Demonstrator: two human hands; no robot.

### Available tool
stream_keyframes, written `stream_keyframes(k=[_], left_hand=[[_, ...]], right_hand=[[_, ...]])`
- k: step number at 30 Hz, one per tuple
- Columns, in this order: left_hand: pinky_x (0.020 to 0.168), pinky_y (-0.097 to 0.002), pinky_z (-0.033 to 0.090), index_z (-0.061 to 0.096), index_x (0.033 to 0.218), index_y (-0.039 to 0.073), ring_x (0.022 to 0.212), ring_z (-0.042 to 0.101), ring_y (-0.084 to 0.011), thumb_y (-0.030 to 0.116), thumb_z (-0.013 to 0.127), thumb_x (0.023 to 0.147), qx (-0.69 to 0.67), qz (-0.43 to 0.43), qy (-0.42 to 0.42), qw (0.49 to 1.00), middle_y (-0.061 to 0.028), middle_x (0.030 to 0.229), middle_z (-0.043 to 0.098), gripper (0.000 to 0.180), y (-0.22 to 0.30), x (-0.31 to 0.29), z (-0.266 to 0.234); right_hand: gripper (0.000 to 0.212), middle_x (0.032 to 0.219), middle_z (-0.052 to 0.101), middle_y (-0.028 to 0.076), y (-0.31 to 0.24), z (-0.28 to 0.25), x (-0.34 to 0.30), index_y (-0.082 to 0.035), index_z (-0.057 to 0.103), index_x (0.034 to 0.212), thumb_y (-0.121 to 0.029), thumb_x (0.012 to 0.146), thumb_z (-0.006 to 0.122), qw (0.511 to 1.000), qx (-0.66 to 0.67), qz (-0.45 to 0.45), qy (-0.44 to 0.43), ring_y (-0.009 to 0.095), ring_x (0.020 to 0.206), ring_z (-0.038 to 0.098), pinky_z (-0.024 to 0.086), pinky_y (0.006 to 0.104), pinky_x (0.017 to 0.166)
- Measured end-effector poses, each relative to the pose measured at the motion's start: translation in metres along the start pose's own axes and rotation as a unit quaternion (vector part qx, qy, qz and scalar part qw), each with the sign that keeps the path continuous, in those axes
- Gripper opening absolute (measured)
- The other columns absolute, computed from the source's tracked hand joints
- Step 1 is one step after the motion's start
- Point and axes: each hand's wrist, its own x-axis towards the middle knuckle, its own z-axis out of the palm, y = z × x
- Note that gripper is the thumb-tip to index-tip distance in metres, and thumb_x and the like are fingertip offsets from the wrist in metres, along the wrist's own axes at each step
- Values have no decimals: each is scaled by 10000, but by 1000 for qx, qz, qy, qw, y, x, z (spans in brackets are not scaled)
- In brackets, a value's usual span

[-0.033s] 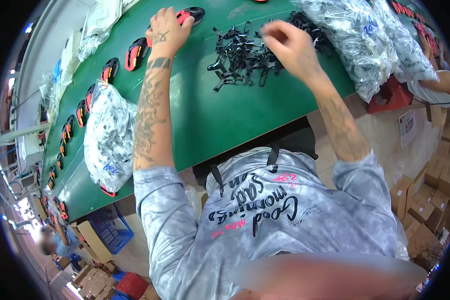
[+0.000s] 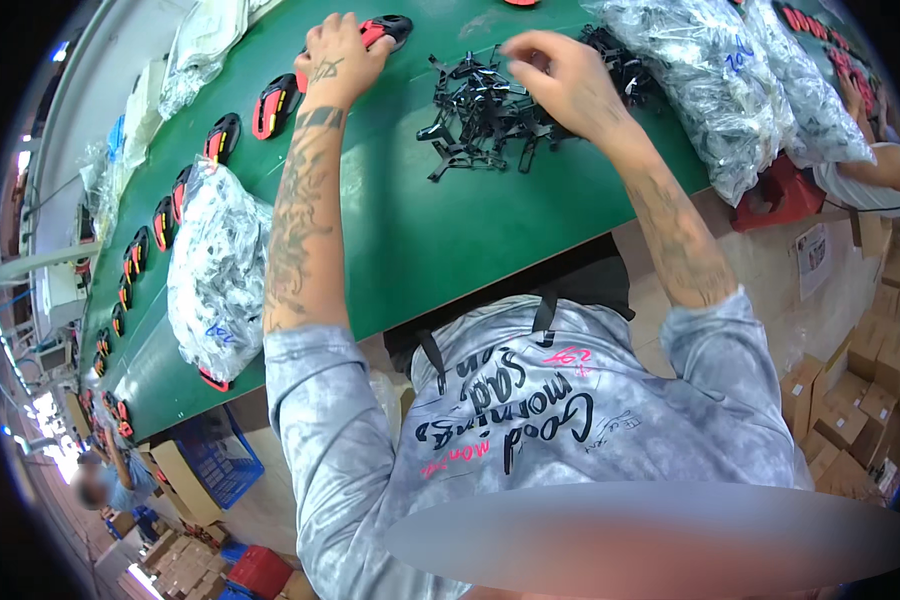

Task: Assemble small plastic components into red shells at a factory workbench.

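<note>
My left hand is closed over a red and black moulded piece near the table's far side. The fingers cover part of it. Slightly blurred, my right hand hovers over a pile of thin black plastic parts. Its thumb and forefinger are apart, and I see nothing between them. Another red and black piece lies just left of my left wrist.
More red and black pieces form a row along the green table to the left. A clear bag of parts sits beside my left forearm. Bulging plastic bags stand at the right, near a red bin and another person's arm.
My right hand has moved a little left over the black parts, its thumb and forefinger spreading. My left hand stays on the red and black piece.
</note>
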Motion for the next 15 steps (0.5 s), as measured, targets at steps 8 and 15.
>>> stream_keyframes(k=[8,15], left_hand=[[1149,-718,214,547,1452,102,1530,281,-358,681,582,906,29,-100,-88,991,-99,1581,450,797,-15,17,28],[1024,-565,477,548,1351,-10,1256,603,-340,414,829,814,-274,-49,25,960,-199,1338,618,740,8,-30,-40]], right_hand=[[338,1154,749,43,1,43,90,-191,757,1156,-264,827,785,896,-311,-17,-316,250,1199,617,391,539,1014],[365,1029,752,31,14,10,86,-136,758,1080,-349,795,837,913,-253,4,-320,198,1045,683,451,464,941]])
